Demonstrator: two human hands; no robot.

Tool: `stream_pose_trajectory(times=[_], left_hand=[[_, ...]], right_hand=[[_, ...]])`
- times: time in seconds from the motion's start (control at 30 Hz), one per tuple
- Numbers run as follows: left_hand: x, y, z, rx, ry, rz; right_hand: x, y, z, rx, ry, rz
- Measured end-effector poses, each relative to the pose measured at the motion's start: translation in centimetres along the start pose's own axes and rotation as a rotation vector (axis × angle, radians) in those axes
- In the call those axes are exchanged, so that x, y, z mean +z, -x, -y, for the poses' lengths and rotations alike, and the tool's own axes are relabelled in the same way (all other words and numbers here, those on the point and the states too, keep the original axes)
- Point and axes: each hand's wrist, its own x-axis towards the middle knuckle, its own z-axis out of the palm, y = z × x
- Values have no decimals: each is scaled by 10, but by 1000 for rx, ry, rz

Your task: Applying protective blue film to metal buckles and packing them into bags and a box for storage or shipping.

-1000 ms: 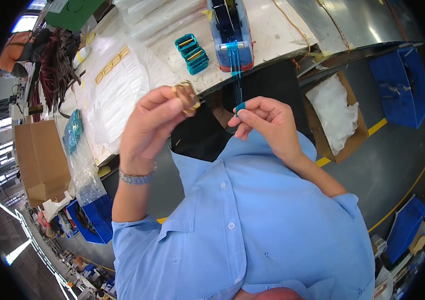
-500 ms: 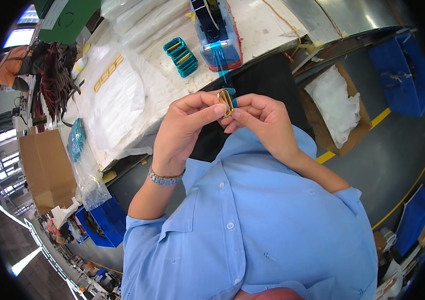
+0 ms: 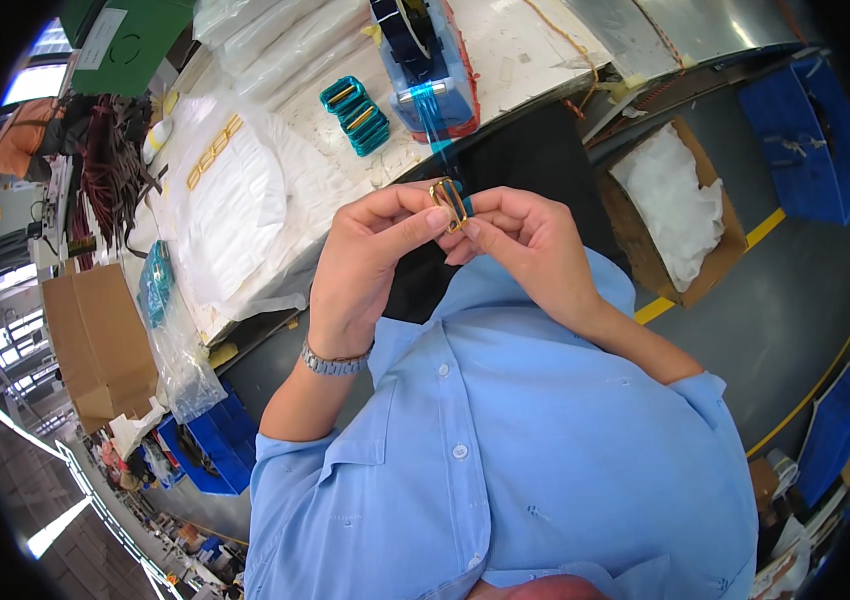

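A gold-coloured metal buckle (image 3: 446, 192) with a slot through it is held up in front of my shirt. My left hand (image 3: 373, 245) pinches it between thumb and fingers, and my right hand (image 3: 533, 245) grips its other side. Clear blue tape (image 3: 435, 135) stretches from a blue tape dispenser (image 3: 457, 75) to the buckle; its end lies partly hidden behind my fingers. Left of the dispenser are several buckles wrapped in blue-green film (image 3: 356, 116). Farther left, a row of bare gold buckles (image 3: 215, 152) rests on a white sheet (image 3: 240, 220).
Clear plastic packs (image 3: 280, 40) and a green box (image 3: 130, 45) stand at the back of the white table. Cardboard boxes flank me, one at left (image 3: 100, 345) and one lined with white wrapping (image 3: 635, 225) at right. Blue bins (image 3: 813, 140) sit on the floor.
The buckle has turned slightly between my fingers, so its slot shows wider. My hands stay almost where they were, and the view has shifted a little.
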Motion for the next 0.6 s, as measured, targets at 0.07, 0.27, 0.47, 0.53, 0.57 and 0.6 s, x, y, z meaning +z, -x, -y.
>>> stream_pose_trajectory(times=[0.07, 0.27, 0.47, 0.53, 0.57, 0.6], left_hand=[[-1, 0, 0, 4, -19, 9], [1, -2, 1, -7, 9, -27], [1, -3, 2, -13, -2, -27], [3, -3, 1, -13, -11, -31], [3, -4, 2, -13, -11, -31], [4, -4, 2, -16, -15, -34]], right_hand=[[1, 0, 0, 5, -2, 2], [2, 1, -1, -6, -5, 4], [0, 1, -2, -13, 14, 5], [0, 1, -2, -10, 12, 2], [0, 1, -2, -11, 12, 2], [0, 1, -2, -12, 4, -3]])
